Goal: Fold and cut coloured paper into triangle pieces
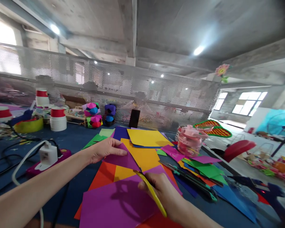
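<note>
My left hand (111, 149) pinches a small purple sheet of paper (122, 159) between thumb and fingers, above the middle of the table. In my right hand (162, 186) is a pair of scissors (152, 191) with yellow handles. Their dark blades meet the lower right edge of the purple sheet; how far they are open is hard to see. Below both hands lies a larger purple sheet (109, 202), with the scissors' shadow on it. Orange-yellow sheets (142, 155) and a red-orange sheet (102, 175) are spread beneath.
A pink jar (189, 141), green paper pieces (206, 169), a utility knife (194, 182) and a glue gun (261, 186) lie to the right. A power strip (64, 155) with cables, paper cups (58, 119) and folded paper shapes (93, 115) stand left. A phone (134, 118) leans at the back.
</note>
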Available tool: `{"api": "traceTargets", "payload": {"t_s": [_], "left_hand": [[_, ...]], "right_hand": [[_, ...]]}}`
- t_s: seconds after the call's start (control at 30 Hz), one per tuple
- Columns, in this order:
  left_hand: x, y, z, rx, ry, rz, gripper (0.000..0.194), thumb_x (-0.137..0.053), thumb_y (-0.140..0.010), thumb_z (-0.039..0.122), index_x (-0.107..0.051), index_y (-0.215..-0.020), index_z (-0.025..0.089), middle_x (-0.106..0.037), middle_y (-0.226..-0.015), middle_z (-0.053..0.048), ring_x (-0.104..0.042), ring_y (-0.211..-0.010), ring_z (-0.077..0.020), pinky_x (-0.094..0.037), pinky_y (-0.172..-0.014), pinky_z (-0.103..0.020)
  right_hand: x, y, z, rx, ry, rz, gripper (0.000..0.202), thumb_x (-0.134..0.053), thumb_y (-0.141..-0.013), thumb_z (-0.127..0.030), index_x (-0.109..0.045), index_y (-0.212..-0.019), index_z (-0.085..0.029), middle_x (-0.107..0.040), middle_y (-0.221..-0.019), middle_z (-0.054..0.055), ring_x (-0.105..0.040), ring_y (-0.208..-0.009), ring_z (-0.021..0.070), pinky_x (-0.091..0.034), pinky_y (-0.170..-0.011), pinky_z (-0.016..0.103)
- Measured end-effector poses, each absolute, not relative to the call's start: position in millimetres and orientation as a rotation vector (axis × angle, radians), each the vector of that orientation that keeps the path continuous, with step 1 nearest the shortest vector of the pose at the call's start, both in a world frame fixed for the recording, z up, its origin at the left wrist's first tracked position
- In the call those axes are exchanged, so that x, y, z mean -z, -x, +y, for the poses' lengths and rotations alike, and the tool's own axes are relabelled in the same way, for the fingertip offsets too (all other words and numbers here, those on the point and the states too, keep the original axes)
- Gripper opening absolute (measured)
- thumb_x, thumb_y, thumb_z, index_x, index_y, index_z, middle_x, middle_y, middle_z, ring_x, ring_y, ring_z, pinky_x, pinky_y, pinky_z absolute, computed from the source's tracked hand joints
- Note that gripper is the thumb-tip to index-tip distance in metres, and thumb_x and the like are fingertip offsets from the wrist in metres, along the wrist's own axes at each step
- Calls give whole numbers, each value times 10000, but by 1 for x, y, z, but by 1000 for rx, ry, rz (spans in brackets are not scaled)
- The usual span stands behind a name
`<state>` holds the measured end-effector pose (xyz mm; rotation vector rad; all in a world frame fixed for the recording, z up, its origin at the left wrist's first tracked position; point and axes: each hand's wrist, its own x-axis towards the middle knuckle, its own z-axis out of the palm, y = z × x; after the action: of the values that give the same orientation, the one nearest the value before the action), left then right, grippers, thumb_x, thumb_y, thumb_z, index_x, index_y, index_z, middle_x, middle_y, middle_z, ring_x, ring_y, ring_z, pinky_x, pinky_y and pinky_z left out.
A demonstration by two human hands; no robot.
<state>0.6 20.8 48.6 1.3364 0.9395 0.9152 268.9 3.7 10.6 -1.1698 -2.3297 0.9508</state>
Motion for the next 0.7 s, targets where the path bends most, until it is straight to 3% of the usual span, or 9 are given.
{"api": "traceTargets", "payload": {"t_s": [0.3,0.7], "left_hand": [[-51,-3,17,-908,-1234,969,258,-907,-646,288,-821,-866,181,-813,-881,-55,-752,-732,-170,-580,-753,-241],[-52,-11,10,-845,-1211,916,311,-896,-635,236,-825,-933,186,-810,-924,-74,-767,-744,-220,-589,-808,-324]], "right_hand": [[-9,-275,6,-863,1054,-2443,538,-494,-916,-686,-419,-707,-196,-321,-644,-49,-242,-588,94,-160,-496,258],[-19,-269,-6,-910,1066,-2425,520,-478,-928,-649,-399,-685,-196,-299,-662,-53,-229,-596,90,-170,-500,262]]}}
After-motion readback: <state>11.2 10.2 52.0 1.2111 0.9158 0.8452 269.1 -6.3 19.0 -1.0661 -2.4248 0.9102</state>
